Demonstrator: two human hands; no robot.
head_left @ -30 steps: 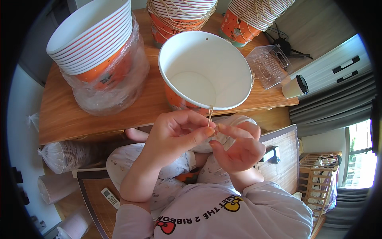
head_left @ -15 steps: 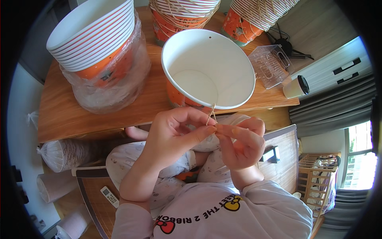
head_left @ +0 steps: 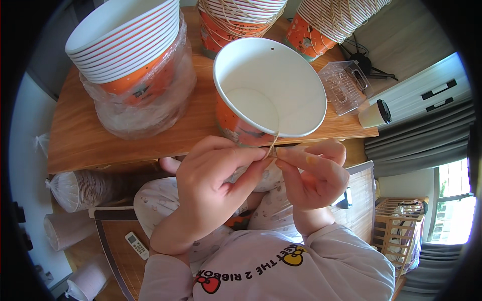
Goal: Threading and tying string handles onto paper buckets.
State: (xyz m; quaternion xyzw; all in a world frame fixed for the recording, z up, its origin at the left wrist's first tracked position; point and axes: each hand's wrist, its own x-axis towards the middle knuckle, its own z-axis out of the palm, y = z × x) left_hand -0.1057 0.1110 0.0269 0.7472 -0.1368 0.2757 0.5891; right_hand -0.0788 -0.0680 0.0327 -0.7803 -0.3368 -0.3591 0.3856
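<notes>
A wooden table (head_left: pixel 165 148) in a room bears one white-lined orange bucket (head_left: pixel 271 90) that stands apart, mouth open, close to the table's near edge. Nearest, short of this bucket, the person sits with legs bent. One thin tan cord (head_left: pixel 273 144) hangs from the bucket's near rim, and both hands meet at it just below: the left hand (head_left: pixel 213 168) pinches the cord between thumb and forefinger, and the right hand (head_left: pixel 314 173) pinches it almost tip to tip with the left, its other fingers curled. The hands and forearms block part of the view of the lap.

Nearer than the bucket and to its left, one white remote control (head_left: pixel 136 246) lies on a brown mat (head_left: pixel 123 263); farther left are three bagged bundles (head_left: pixel 70 231). Left of the bucket, one stack of nested buckets (head_left: pixel 125 75) stands in crumpled clear film, which takes up much of that side. Right of the bucket are one clear plastic box (head_left: pixel 344 88) and one dark-lidded cup (head_left: pixel 374 114). Beyond the bucket stand two more stacks draped with cord, a middle stack (head_left: pixel 241 25) and a right stack (head_left: pixel 321 30). Well to the bucket's right hangs a grey curtain (head_left: pixel 416 140).
</notes>
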